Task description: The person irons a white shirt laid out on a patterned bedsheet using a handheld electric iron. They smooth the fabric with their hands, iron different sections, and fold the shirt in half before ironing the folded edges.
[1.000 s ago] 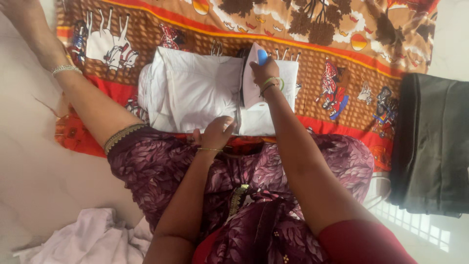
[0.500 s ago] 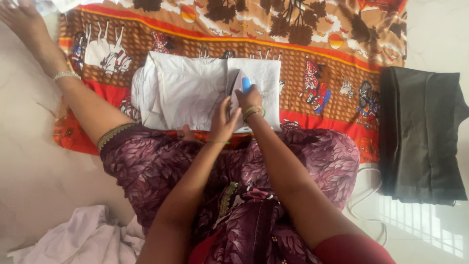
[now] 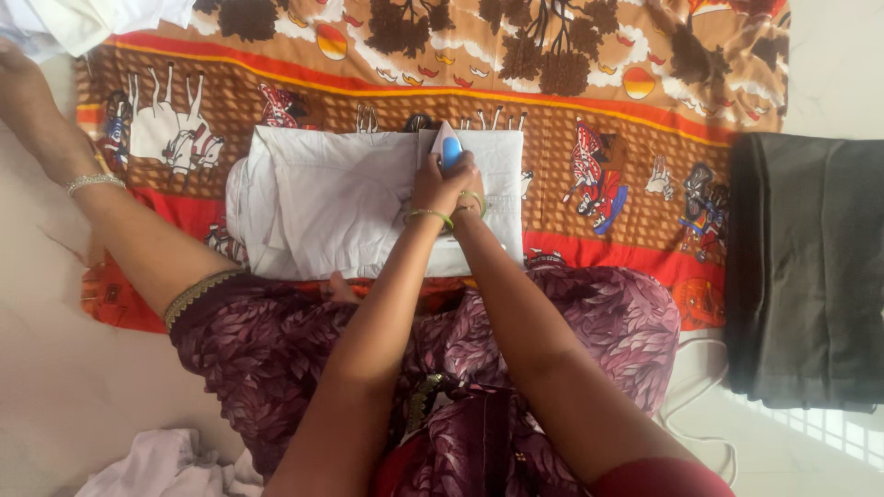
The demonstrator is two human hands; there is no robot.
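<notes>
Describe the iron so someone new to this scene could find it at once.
Start at the patterned orange-brown blanket on the floor, then the folded white garment at its middle. The iron stands on that garment's right part, under both hands: white with a blue handle, the only hard object there.

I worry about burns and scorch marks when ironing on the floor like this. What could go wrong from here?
Both hands, left hand and right hand, crowd the small iron, so a finger could slip onto hot metal. The folded white garment might scorch if the iron pauses. The white cord loops on the floor by the knee and could snag, tugging the iron toward the patterned cloth or the bare leg.
</notes>
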